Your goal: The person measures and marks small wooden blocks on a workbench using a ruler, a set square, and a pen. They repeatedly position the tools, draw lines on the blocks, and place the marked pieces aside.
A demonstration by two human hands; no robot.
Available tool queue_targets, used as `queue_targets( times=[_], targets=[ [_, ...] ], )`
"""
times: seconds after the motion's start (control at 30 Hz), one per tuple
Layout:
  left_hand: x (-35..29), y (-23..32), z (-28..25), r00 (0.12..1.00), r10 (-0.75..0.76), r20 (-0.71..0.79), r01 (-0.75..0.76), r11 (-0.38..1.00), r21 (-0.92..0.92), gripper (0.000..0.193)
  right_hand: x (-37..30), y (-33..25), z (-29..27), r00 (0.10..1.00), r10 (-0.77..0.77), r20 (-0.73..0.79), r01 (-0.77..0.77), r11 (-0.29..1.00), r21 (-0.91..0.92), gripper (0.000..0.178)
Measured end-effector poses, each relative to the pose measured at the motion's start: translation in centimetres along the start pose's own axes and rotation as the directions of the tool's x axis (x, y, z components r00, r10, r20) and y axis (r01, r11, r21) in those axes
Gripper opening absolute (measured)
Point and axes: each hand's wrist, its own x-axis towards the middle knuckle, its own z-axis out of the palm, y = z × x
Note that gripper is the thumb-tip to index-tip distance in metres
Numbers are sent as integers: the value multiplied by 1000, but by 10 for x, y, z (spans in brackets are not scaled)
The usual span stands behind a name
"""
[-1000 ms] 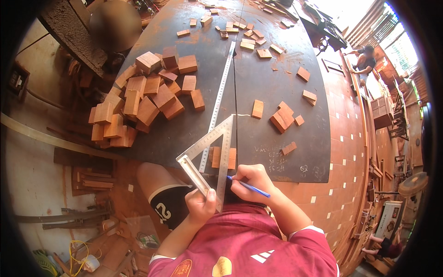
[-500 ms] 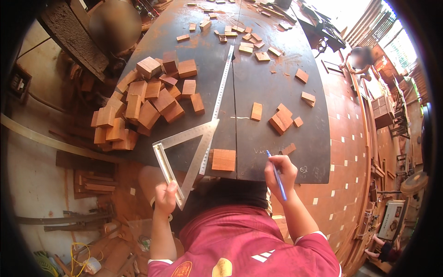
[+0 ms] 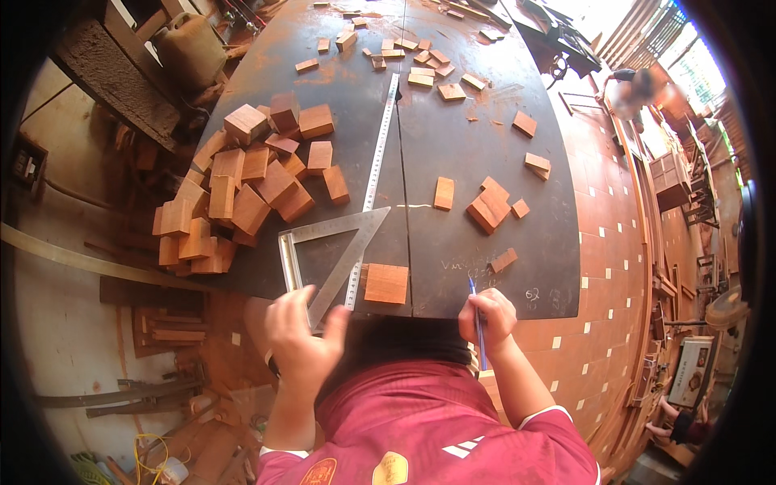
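Note:
My left hand [image 3: 303, 339] is open, thumb and fingers spread, at the near edge of the dark table. Just beyond it lies a metal triangle square [image 3: 344, 272], its lower corner partly hidden by the fingers; I cannot tell whether they touch it. Under the square's tip runs a long white ruler [image 3: 373, 174], reaching away up the table. A single wooden block [image 3: 386, 284] sits right beside the ruler's near end. My right hand [image 3: 491, 315] is closed around a blue pen [image 3: 482, 343], held upright over the table's front edge, near faint pale writing.
Many reddish wooden blocks [image 3: 275, 182] are heaped at the left of the table [image 3: 453, 283]. Small offcuts [image 3: 453, 91] lie scattered farther back. A few blocks [image 3: 489, 210] rest at the right. Beyond, a person [image 3: 630, 93] is on the tiled floor side.
My left hand has let go of the triangle square, which now lies a little farther right on the table. The right hand with the pen has drawn slightly back toward me.

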Motion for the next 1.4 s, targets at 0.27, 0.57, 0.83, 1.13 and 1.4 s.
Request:
queue_targets(
  times=[0.27, 0.57, 0.83, 1.13, 1.4],
  targets=[
    [21, 47, 44, 939, 108, 327, -102, 994, -36, 89, -1, -1, 0, 1000, 14, 1, -14, 1000, -13, 33],
    [34, 22, 34, 804, -72, 591, 594, 152, -790, 85, -4, 0, 2, 1000, 12, -4, -12, 999, -31, 31],
    [11, -2, 47, 748, 69, 660, 529, -662, -531, 79, -5, 0, 2, 1000, -9, -5, 9, 1000, -8, 28],
    [15, 14, 43, 880, -48, 472, 462, -142, -875, 92, -3, -1, 1, 1000, -13, 15, 13, 1000, -14, 29],
    [14, 31, 60, 980, 165, 114, -58, 775, -629, 86, -1, -1, 4, 1000, -21, -22, 21, 1000, -10, 29]
  ],
)
